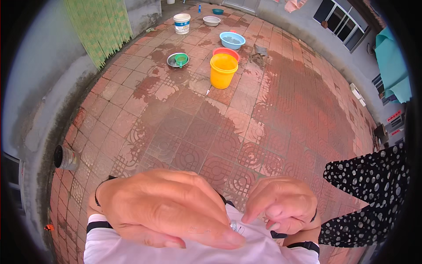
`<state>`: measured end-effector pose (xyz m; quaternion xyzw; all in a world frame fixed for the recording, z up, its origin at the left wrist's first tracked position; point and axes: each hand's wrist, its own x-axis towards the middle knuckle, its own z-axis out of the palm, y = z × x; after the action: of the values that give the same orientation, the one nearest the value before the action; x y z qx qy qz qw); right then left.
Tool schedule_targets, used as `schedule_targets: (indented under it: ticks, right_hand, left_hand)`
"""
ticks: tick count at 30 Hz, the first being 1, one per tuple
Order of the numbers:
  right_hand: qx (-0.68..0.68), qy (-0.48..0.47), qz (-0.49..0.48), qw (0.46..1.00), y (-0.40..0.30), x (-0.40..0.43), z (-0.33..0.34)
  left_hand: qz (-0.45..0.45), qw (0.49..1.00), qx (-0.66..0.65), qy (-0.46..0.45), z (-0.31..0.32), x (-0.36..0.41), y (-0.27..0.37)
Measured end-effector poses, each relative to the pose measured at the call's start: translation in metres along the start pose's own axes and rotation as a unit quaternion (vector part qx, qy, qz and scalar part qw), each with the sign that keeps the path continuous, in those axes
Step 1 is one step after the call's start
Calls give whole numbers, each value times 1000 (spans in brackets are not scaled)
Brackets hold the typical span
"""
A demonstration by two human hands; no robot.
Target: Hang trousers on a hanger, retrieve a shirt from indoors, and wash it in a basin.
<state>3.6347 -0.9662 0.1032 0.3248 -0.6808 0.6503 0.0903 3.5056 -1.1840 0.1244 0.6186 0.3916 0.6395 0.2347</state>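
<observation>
Close to the camera, my left hand (165, 209) is raised before my chest with its back up and its fingers bent together. Its palm side is hidden, so I cannot tell if it holds anything. My right hand (283, 204) is raised a little to the right, fingers curled loosely inward; no held thing shows, though part of its palm is hidden. The two hands are apart. In the gap, against my white shirt (204, 254), a small silvery spot (233, 225) shows; whether it is held or on the cloth is unclear.
Wet patches mark the red paving tiles (191, 156). Ahead stand a yellow bucket (224, 74), a blue basin (232, 40), a metal basin (171, 61) holding a green dipper (181, 60), a folding stool (258, 54) and a white bucket (182, 24). Spotted black cloth (372, 188) hangs at right.
</observation>
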Motion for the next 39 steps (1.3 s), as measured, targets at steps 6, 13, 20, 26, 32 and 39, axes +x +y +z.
schedule_targets:
  ticks: [6,13,20,26,32,39]
  right_hand:
    - [154,-74,-202,964,78,87,17]
    - [222,-78,-211,949,161,165,-32]
    - [336,-226,-143,903,251,312,-142]
    - [327,-308,-140,882,334,447,-184]
    - [251,-393,-79,881,481,596,-168]
    - [26,-304,176,936,673,749,-174]
  left_hand:
    - [128,990,-9,60,-38,-19,-13]
    - [142,984,36,101,-148,-14,-62]
    - [102,993,7,52,-321,23,-82]
    - [10,999,41,24,-455,17,-74]
    - [-91,984,120,96,-595,-63,-56]
    - [-304,847,248,358,-828,-173,-81]
